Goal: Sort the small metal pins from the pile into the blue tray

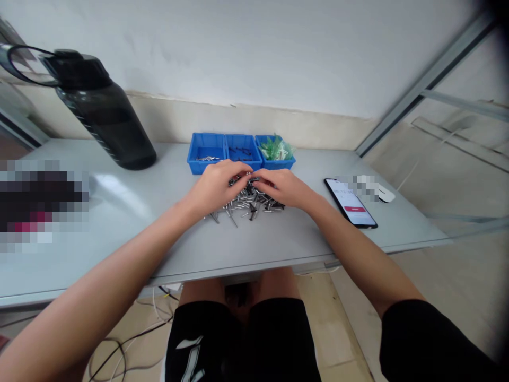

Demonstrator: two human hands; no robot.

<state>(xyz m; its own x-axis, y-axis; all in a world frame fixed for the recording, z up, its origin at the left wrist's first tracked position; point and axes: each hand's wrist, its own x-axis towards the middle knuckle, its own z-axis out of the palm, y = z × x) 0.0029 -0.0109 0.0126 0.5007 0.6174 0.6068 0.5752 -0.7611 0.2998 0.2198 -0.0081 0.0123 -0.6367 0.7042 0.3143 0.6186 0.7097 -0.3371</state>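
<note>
On the desk lies a heap of small silver and black metal fasteners point(252, 203), slender like screws or rivets. My left hand point(219, 184) reaches over the heap's left side, thumb and fingers curled together at the tips. Opposite it, my right hand point(284, 187) rests at the heap's right side, its bent fingertips almost meeting the left ones. Whatever the fingertips pinch is too small to make out. Just behind stand three blue bins: the left bin point(205, 142) holds a few silver pieces, the middle bin point(240, 142) dark ones, the right bin point(292, 162) green-and-clear plastic packaging.
A large dark water bottle point(115, 124) stands at the back left. To the right lie a phone point(350, 204) with its screen lit and a white mouse point(385, 194). A blurred dark object point(40, 196) is at far left. The wall point(278, 63) borders the desk's back.
</note>
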